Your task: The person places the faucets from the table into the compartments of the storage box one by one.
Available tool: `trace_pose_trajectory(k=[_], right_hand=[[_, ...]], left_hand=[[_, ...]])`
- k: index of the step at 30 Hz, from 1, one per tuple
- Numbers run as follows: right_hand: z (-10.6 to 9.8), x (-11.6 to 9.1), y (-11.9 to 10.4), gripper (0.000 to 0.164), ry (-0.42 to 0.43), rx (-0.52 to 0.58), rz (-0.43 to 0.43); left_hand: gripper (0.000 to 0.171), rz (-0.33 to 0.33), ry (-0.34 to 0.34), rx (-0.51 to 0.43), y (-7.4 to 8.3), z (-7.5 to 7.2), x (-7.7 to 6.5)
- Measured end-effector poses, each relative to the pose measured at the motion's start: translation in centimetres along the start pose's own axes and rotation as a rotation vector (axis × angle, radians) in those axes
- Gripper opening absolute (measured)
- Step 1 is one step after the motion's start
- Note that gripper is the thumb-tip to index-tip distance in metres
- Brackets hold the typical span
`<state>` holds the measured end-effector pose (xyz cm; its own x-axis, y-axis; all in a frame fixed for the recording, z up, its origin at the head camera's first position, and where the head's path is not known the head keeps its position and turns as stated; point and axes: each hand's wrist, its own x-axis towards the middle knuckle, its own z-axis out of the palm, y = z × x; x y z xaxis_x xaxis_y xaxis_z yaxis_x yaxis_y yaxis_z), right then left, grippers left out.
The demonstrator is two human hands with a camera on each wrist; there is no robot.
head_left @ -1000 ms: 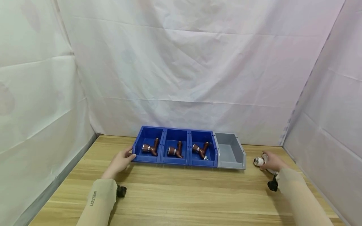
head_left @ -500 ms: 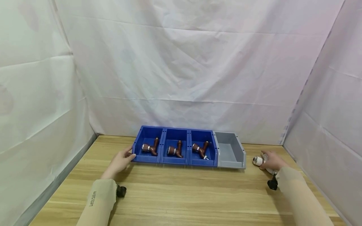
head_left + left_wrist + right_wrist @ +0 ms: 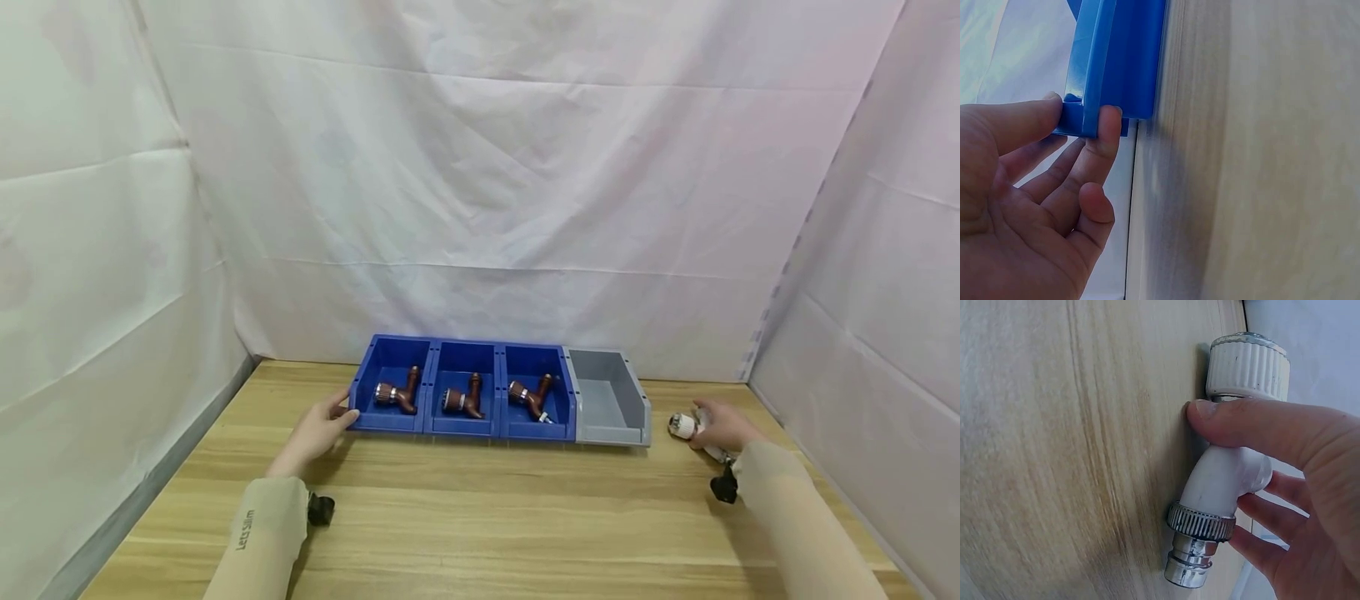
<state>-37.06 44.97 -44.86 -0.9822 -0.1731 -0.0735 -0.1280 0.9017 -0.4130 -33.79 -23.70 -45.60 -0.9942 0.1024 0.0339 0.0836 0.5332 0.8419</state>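
Observation:
My left hand (image 3: 318, 429) pinches the front corner of the leftmost blue bin (image 3: 386, 422) between thumb and fingers. In the left wrist view, the thumb lies against one side of the bin's edge and a fingertip against the other. On the right, my right hand (image 3: 726, 427) holds a white tap (image 3: 1216, 481) close over the table. Its thumb crosses the tap just below the ribbed white knob, and the other fingers are behind the body. A chrome collar and spout end show at the tap's lower end in the right wrist view.
Three blue bins and a grey bin (image 3: 611, 435) stand joined in a row at the table's back. Each blue bin holds a brown tap, such as the middle tap (image 3: 474, 396). White cloth (image 3: 480, 208) hangs behind and at both sides of the wooden table (image 3: 480, 517).
The white tap's knob end has shifted very slightly left in the right hand. The left hand keeps its hold on the bin corner.

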Motion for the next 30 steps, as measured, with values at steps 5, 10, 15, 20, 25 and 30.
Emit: trace_pose_trajectory(k=[5, 10, 15, 20, 25, 30], right_hand=[[-0.03, 0.05, -0.09, 0.091, 0.005, -0.022, 0.006], [0.03, -0.20, -0.37, 0.090, 0.016, -0.034, 0.001], [0.09, -0.32, -0.45, 0.089, 0.030, -0.039, 0.005], [0.21, -0.29, -0.27, 0.087, 0.031, -0.034, 0.003], [0.14, -0.26, -0.33, 0.086, 0.030, -0.021, -0.001], [0.30, -0.14, -0.21, 0.087, 0.040, -0.022, -0.012]], left_hand=[[0.059, -0.004, 0.005, -0.001, 0.00, 0.00, -0.11], [0.057, 0.019, 0.020, 0.031, -0.01, -0.08, -0.21], [0.058, 0.034, 0.023, 0.047, 0.00, -0.12, -0.26], [0.058, 0.030, 0.014, 0.044, -0.08, -0.12, -0.20], [0.058, 0.028, 0.012, 0.040, -0.08, -0.16, -0.05], [0.059, 0.023, 0.010, 0.053, -0.14, -0.16, -0.05]])
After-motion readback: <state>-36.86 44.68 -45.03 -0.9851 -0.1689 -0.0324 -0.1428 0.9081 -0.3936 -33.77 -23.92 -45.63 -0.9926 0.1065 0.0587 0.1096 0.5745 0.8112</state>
